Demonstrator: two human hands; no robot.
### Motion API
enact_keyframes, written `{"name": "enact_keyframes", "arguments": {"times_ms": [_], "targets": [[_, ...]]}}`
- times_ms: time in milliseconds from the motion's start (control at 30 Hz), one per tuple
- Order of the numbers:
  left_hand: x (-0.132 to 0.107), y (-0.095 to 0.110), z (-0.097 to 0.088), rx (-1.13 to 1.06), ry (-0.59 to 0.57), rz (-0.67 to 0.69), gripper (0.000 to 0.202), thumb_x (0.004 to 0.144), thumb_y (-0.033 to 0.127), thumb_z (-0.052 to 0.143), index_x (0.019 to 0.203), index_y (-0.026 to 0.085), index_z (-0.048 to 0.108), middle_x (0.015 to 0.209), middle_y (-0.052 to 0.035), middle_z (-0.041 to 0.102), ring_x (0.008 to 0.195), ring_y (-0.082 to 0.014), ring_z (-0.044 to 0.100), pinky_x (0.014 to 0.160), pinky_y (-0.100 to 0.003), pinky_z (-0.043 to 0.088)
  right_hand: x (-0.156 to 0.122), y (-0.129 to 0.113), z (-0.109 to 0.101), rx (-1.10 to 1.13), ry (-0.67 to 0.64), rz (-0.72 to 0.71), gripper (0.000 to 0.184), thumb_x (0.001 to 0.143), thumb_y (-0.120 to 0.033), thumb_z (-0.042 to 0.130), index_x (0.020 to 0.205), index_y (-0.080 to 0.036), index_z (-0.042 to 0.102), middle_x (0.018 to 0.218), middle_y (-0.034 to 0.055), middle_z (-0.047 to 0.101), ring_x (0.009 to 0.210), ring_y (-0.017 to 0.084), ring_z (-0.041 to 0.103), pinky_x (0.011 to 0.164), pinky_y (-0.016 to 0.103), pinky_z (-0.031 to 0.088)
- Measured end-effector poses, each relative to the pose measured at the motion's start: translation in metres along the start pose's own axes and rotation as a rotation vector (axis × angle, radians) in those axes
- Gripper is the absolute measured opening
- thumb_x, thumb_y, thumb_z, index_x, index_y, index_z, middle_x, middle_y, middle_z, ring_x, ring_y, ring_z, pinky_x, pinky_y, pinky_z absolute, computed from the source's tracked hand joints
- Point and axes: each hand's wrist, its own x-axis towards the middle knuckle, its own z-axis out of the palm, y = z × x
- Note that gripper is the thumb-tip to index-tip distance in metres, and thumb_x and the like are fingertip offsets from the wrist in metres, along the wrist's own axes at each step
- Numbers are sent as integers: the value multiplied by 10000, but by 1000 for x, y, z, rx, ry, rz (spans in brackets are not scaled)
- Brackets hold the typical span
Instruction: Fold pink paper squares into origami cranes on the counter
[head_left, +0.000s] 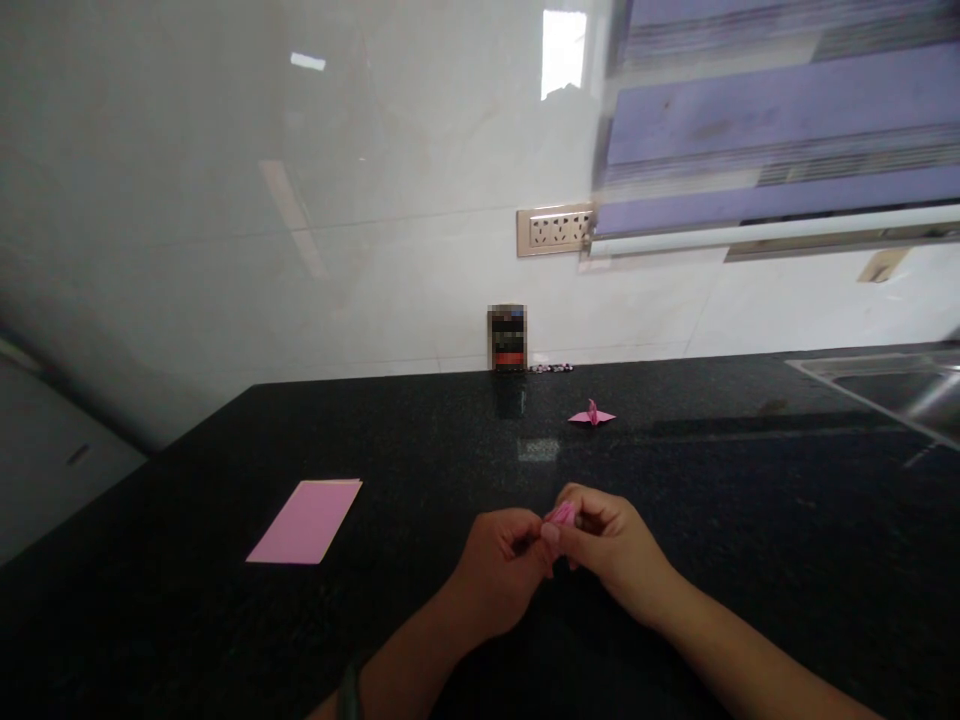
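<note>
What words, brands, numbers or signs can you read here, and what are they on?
None can be read.
Dark container at the back: pixelated, any label unreadable.
Socket panel: any markings too small to read.
Purple surface, upper right: blurred, nothing readable.
Flat pink paper: no writing visible on top.
Pink crane: no writing visible.
Pink piece held by left hand and right hand: partly covered, no text visible.

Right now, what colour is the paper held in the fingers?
Pink; the held paper shows best in the head view.

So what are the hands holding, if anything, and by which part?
A pink paper piece, held between the left hand and right hand; which part they grip is hidden.
</note>
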Motion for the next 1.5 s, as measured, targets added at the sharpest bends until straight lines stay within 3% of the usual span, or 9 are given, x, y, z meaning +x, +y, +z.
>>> {"name": "enact_keyframes", "arguments": {"times_ms": [233,433,567,700,867,1033,1267,1500], "targets": [[-1,1,2,-11,-46,-17,263,761,312,483,590,122,542,498,26,452,466,-68,384,449,-186,279,0,3,-4,-43,9,8,204,697,-261,609,547,-137,549,567,-21,489,461,72,441,431,203,352],[0,-1,2,-1,-65,-44,285,773,338,456,615,124,558,527,15,484,482,-74,396,460,-193,284,2,5,-5,-119,3,2,380,824,-328,435,524,-133,559,486,-26,449,437,73,413,436,212,311],[1,-1,4,-73,-66,-72,273,754,340,483,592,128,541,520,22,484,479,-71,395,464,-192,286,0,8,-5,-158,69,-40,376,825,-324,437,522,-136,555,527,-23,450,464,74,413,456,213,318],[4,-2,4,-216,-31,-77,199,738,305,514,642,134,552,607,4,555,566,-90,485,546,-199,353,2,9,-6,-180,100,-25,379,829,-330,422,525,-140,545,529,-17,464,485,82,430,491,219,343],[9,-3,-2,-375,83,-125,156,739,289,524,755,134,529,694,-24,593,615,-110,541,596,-232,415,5,6,-7,-208,121,10,220,764,-325,513,625,-157,537,576,-17,490,500,89,438,479,215,358],[11,-2,-10,-338,211,-122,196,722,298,544,777,111,570,695,-39,597,584,-100,513,575,-226,410,2,3,-1,-330,24,-14,216,746,-336,530,615,-165,547,565,-23,450,507,92,419,458,203,350],[12,-3,-15,-314,130,-98,224,726,329,529,751,115,587,599,-9,553,541,-92,483,544,-221,380,2,3,0,-297,-21,31,216,753,-348,519,649,-164,568,554,-32,453,480,81,414,457,200,343],[7,-2,-16,17,88,-34,252,738,347,502,662,129,603,560,-2,537,524,-97,459,498,-205,342,2,0,-1,-235,-27,0,220,773,-354,501,692,-159,567,605,-6,531,541,97,472,501,208,378]]}}
